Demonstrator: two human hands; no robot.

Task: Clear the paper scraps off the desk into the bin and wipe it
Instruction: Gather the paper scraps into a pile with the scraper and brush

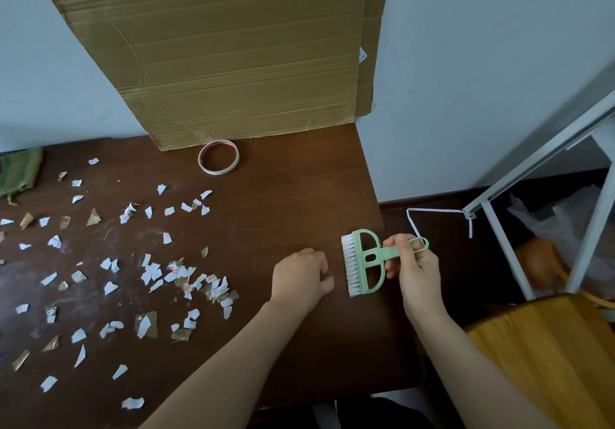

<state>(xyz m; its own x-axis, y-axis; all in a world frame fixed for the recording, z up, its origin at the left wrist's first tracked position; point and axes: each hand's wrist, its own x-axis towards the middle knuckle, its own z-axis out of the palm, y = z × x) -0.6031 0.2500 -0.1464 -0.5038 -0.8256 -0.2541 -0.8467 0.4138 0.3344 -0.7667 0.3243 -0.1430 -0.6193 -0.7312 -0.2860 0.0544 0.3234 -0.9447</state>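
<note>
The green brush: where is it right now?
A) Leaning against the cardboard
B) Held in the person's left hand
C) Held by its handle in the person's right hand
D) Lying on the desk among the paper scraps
C: the right hand grips the handle of the green brush, while the left hand rests on the desk.
</note>
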